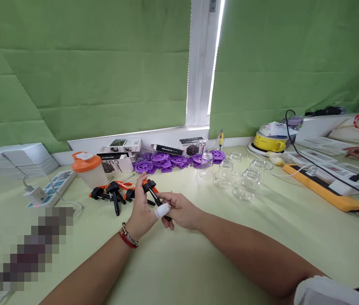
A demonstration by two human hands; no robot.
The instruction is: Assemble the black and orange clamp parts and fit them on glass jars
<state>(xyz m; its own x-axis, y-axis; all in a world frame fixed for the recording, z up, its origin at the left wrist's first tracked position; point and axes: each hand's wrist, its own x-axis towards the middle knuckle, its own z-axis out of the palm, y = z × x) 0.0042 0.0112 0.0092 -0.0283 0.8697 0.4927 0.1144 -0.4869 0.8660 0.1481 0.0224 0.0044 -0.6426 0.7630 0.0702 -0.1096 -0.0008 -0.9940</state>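
Black-and-orange clamp [152, 191] held in both hands, before boxes [193, 146] reading "CUP HOLDER".

Purple wheels [166, 162] lie beside glass jars [236, 176].

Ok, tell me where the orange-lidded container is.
In the head view, the orange-lidded container stands left of centre on the table, just behind the orange-and-black clamps and beside the white boxes.

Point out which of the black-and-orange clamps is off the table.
The clamp held between the left hand and right hand is the one. The other clamps lie in a cluster on the table, beside the orange-lidded jar.
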